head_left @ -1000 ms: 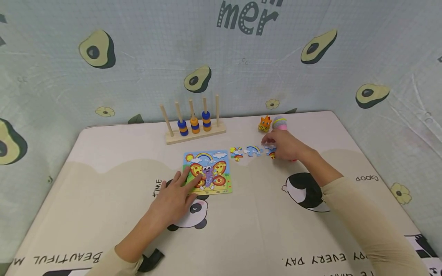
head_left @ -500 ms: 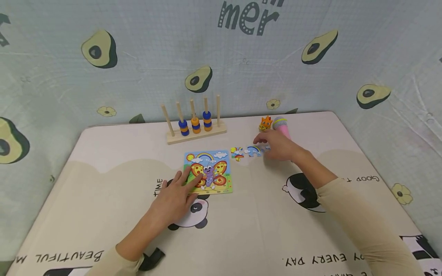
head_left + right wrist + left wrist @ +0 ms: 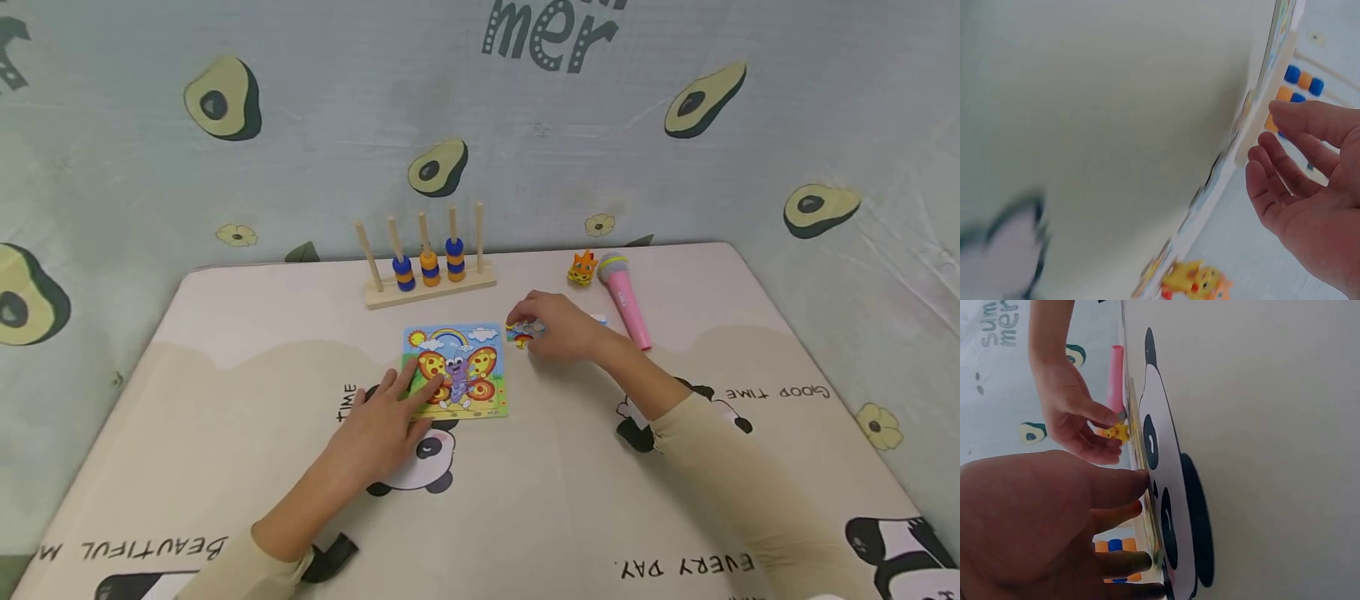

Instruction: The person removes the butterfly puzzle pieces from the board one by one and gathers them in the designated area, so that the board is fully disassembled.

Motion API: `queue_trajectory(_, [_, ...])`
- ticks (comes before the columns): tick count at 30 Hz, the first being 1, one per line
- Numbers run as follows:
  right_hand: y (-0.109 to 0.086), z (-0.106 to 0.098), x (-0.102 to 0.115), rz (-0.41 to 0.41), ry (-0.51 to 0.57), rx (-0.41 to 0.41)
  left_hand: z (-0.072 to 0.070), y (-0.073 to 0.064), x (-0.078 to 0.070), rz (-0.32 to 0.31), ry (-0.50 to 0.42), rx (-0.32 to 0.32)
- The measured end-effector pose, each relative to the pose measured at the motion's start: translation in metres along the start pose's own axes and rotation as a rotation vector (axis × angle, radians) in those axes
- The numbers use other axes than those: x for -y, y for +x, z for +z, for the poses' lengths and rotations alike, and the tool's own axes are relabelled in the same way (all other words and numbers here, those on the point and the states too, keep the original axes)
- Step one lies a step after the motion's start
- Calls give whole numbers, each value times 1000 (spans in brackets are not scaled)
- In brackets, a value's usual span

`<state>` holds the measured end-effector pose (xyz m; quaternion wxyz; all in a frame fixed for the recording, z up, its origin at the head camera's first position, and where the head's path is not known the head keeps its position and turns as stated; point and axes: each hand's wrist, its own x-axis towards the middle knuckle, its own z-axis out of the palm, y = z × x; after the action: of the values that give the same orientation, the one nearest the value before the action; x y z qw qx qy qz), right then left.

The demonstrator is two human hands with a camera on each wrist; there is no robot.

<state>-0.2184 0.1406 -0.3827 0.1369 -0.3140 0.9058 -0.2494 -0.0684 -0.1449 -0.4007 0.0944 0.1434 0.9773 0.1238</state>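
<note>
The left hand (image 3: 380, 427) lay flat, fingers spread, on the left near part of a square, brightly printed butterfly puzzle board (image 3: 465, 367), gripping nothing. Just right of it, the right hand (image 3: 564, 328) hung over small, flat, multicoloured puzzle pieces (image 3: 522, 338), fingers loosely bent and holding nothing. Farther right lay a pink, grey-headed toy microphone (image 3: 630, 310).

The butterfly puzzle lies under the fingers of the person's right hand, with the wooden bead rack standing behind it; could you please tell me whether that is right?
Not quite: the head view shows that the fingers of the left hand are on the butterfly puzzle. The wooden bead rack does stand behind it.
</note>
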Motion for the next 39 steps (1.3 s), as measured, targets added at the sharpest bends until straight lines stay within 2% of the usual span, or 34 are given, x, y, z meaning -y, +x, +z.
queue_trajectory(3, [2,5,11,-14,24,11,-2,-3,-3,2,0,18])
queue_trajectory(10, [11,18,32,-49,3,54,-5,-14,-8,-5,-19,48])
queue_trajectory(16, [21,30,48,-86,8,95,-4,-23,-7,11,-21,41])
queue_trajectory(23, [30,43,66,-88,8,136,-3,-31,-6,23,-25,45])
queue_trajectory(29, [40,50,80,-143,-30,155,-1,-35,-4,56,-19,50])
queue_trajectory(39, [54,55,87,-146,-81,189,-1,-35,-3,76,-13,49])
